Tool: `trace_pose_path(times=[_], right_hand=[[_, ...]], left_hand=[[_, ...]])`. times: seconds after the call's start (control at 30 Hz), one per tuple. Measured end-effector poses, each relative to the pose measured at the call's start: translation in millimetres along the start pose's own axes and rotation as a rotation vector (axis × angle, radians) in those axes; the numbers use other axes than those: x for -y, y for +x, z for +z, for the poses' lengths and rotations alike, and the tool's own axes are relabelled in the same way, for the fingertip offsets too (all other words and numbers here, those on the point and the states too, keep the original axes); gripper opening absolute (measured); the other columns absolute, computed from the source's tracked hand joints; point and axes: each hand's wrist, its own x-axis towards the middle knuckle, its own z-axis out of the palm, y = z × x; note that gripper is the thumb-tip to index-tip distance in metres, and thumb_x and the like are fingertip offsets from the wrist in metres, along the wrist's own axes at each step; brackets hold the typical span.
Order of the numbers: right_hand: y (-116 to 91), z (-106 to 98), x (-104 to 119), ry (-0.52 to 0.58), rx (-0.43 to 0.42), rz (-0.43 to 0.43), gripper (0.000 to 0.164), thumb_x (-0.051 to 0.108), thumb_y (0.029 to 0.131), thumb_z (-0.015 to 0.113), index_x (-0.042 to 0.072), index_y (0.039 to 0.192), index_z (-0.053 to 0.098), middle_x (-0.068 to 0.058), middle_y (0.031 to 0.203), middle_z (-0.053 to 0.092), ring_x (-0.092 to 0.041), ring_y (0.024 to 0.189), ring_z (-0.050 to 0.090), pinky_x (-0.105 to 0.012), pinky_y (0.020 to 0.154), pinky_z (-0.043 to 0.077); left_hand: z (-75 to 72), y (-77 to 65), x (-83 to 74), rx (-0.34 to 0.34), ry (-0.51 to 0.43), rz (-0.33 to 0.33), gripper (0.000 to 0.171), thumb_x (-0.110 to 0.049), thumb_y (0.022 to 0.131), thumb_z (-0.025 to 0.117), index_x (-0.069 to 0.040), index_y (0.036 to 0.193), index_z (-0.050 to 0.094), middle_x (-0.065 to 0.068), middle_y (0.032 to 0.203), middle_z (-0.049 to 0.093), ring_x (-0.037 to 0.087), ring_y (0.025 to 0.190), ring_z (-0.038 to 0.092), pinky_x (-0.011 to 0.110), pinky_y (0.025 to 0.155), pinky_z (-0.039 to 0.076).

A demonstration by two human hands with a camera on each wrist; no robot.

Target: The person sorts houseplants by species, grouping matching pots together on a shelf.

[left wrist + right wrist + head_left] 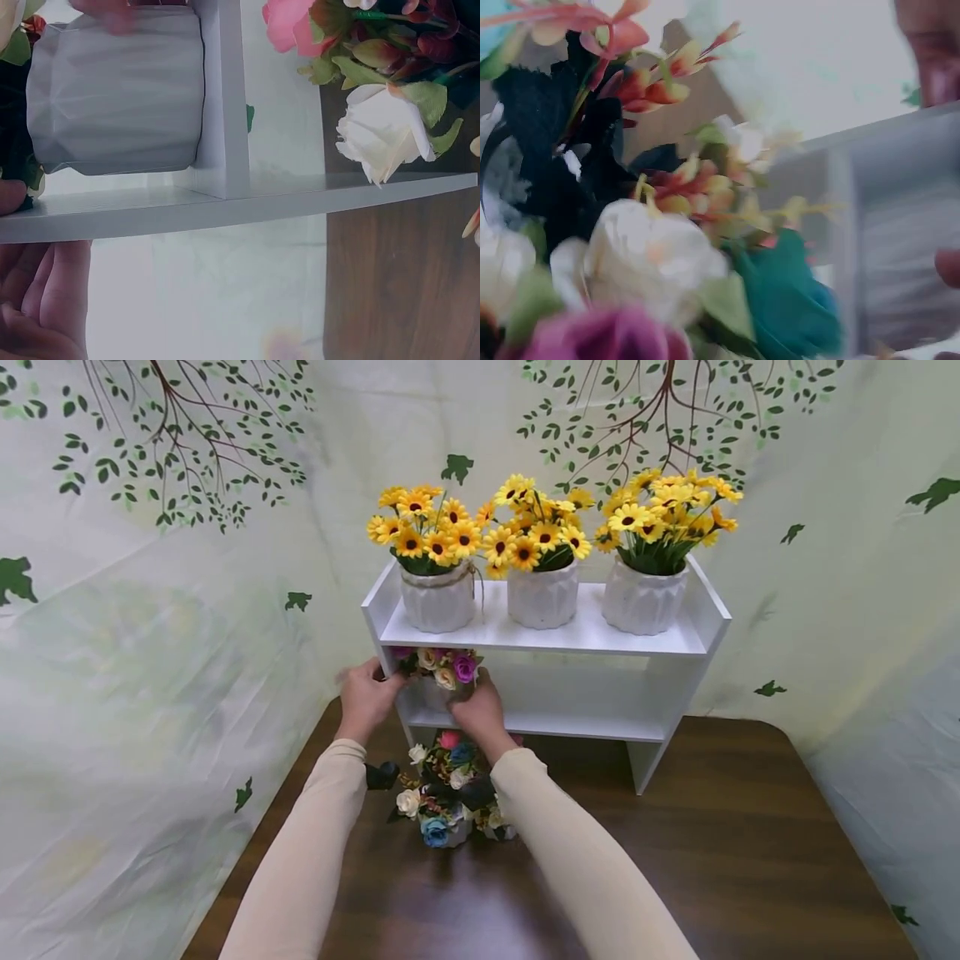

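Observation:
A grey-white ribbed flower pot [116, 97] with cream and purple roses [450, 668] stands at the left end of the white shelf's middle tier. My right hand [480, 710] holds this pot from its right side, and a blurred fingertip shows on the pot in the left wrist view. My left hand [367, 697] grips the shelf's left side panel [150, 214], fingers outside and thumb round the front edge beside the flowers. Below, on the table, pots of mixed roses [450, 785] in white, blue and pink stand between my forearms, partly covered by the right sleeve.
Three white pots [438, 602] of yellow daisies line the top tier of the shelf [577, 722]. The shelf stands at the back of a dark wooden table [735, 827], against a leaf-printed cloth [757, 610].

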Motion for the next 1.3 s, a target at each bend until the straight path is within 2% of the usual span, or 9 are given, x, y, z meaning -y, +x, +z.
trace_pose_path(times=[0.07,0.2,0.37,0.5,0.7,0.9,1.03,1.17,1.3], right_hand=[[-10.2,-8.7,1.5,0.003,0.031,-0.009,0.063,0.014,0.084,0.064,-0.001,0.143,0.046,-0.022,0.141,0.056,-0.037,0.129,0.054,-0.047,0.108,0.045],[-43.9,-41.3,-13.6,0.050,0.090,-0.124,0.041,0.017,0.092,0.065,0.003,0.130,0.060,-0.016,0.130,0.064,-0.032,0.119,0.061,-0.046,0.100,0.051],[-95.8,-85.1,-69.8,-0.013,-0.014,-0.313,0.029,0.003,0.086,0.071,0.003,0.114,0.067,-0.012,0.106,0.073,-0.024,0.094,0.070,-0.038,0.081,0.058],[-126.3,-97.5,-118.7,-0.111,-0.074,-0.310,0.023,-0.004,0.079,0.074,0.005,0.099,0.067,-0.004,0.088,0.072,-0.012,0.078,0.067,-0.029,0.070,0.057],[-148.3,-85.6,-157.6,-0.144,0.011,-0.162,0.031,-0.007,0.076,0.075,0.003,0.103,0.064,-0.009,0.092,0.070,-0.018,0.080,0.067,-0.026,0.069,0.055],[-151.3,-68.5,-162.6,-0.156,0.068,-0.134,0.042,-0.003,0.076,0.075,-0.001,0.116,0.060,-0.016,0.104,0.067,-0.029,0.086,0.067,-0.027,0.070,0.054],[-149.7,-58.8,-163.1,-0.181,0.090,-0.087,0.054,0.003,0.077,0.077,-0.003,0.126,0.054,-0.020,0.117,0.063,-0.030,0.092,0.065,-0.027,0.070,0.052],[-142.5,-46.4,-160.5,-0.188,0.105,-0.039,0.081,0.016,0.074,0.081,-0.008,0.141,0.041,-0.028,0.134,0.054,-0.039,0.111,0.060,-0.044,0.086,0.053],[-133.1,-32.5,-161.7,-0.132,0.094,-0.031,0.097,0.020,0.068,0.084,-0.008,0.146,0.034,-0.030,0.142,0.048,-0.046,0.128,0.050,-0.059,0.102,0.044]], left_hand=[[-3.2,-1.0,3.0,-0.012,0.012,0.001,0.037,-0.018,0.086,0.065,0.001,0.118,0.067,0.024,0.116,0.071,0.036,0.105,0.068,0.047,0.086,0.055],[-6.4,-3.6,6.5,-0.021,0.034,-0.002,0.035,-0.017,0.087,0.064,0.001,0.117,0.068,0.024,0.113,0.072,0.034,0.101,0.068,0.041,0.082,0.054],[-4.5,-4.4,6.2,-0.005,0.031,0.002,0.035,-0.018,0.087,0.065,0.000,0.117,0.069,0.023,0.113,0.073,0.031,0.099,0.068,0.035,0.078,0.053],[-2.6,-4.0,3.9,-0.010,0.027,0.012,0.035,-0.017,0.086,0.067,0.000,0.116,0.069,0.022,0.112,0.073,0.030,0.098,0.068,0.032,0.076,0.053],[-1.3,-2.6,0.7,-0.015,0.036,0.025,0.035,-0.017,0.085,0.067,0.001,0.115,0.070,0.023,0.111,0.073,0.032,0.097,0.068,0.032,0.075,0.052],[0.6,-1.0,-1.5,-0.009,0.035,0.032,0.035,-0.018,0.085,0.068,0.001,0.115,0.070,0.023,0.110,0.073,0.033,0.098,0.069,0.029,0.075,0.050],[1.7,0.6,-2.3,-0.006,0.034,0.029,0.036,-0.019,0.086,0.068,0.001,0.116,0.069,0.023,0.112,0.073,0.033,0.099,0.069,0.035,0.079,0.053],[0.8,2.1,-1.7,-0.009,0.029,0.031,0.037,-0.021,0.086,0.069,-0.001,0.117,0.069,0.022,0.114,0.072,0.034,0.102,0.069,0.040,0.083,0.053],[0.4,1.1,-0.3,-0.001,0.030,0.031,0.037,-0.023,0.086,0.070,-0.001,0.115,0.070,0.021,0.114,0.073,0.032,0.101,0.068,0.036,0.080,0.052]])
